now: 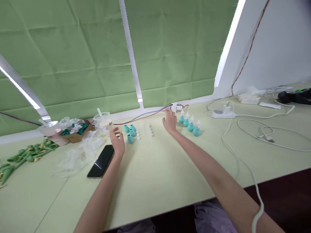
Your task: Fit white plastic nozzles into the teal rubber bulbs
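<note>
The counter (145, 187) leaves room between front edge and hands. The left hand (117, 140), grip spread, is near open-necked teal bottles (132, 132); the right hand (170, 121), grip I cannot tell, beside rounded white-tipped bottles (190, 127).

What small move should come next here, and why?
Probably reach the left hand to the frontmost open teal pot: that hand looks empty and is close by, and the pot lacks the white tip seen on the four teal pots beside the right hand.

I see four open teal pots (130, 139) upright, rows of white pieces (138, 138) beside them, four white-tipped teal pots (190, 127) rightward.
</note>
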`<control>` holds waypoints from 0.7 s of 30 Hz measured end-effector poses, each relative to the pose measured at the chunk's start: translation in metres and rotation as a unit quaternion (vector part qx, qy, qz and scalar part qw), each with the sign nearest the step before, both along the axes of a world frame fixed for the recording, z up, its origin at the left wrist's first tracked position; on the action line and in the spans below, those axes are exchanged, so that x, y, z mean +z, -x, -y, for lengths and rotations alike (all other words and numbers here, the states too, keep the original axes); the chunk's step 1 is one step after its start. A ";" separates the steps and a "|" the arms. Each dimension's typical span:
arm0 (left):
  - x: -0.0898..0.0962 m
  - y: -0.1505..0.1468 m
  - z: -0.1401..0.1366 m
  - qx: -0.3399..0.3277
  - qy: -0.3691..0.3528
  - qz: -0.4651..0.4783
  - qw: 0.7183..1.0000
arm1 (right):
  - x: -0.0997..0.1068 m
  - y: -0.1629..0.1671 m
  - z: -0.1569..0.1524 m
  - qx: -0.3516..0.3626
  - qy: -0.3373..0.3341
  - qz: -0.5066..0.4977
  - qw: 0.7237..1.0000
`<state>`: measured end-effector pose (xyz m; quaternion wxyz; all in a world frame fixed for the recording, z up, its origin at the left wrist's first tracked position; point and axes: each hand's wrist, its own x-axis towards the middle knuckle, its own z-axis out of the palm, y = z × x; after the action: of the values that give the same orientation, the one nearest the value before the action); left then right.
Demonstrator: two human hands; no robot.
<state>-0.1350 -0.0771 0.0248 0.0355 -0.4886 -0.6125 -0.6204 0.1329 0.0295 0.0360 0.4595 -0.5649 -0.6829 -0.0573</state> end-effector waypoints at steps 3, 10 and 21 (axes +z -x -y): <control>-0.002 -0.005 0.016 0.012 -0.004 -0.011 1.000 | 0.022 -0.023 -0.037 0.012 0.036 0.079 0.996; -0.009 0.001 0.020 -0.005 0.023 -0.056 0.998 | 0.027 -0.045 -0.060 0.027 0.189 0.193 0.963; -0.001 -0.049 0.037 -0.089 -0.006 -0.363 0.928 | 0.035 -0.031 0.036 0.252 0.067 0.104 0.960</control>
<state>-0.0857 -0.1138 0.0239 0.2027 -0.7324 -0.5085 -0.4049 0.1640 -0.0063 0.0713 0.3465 -0.3947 -0.8496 0.0484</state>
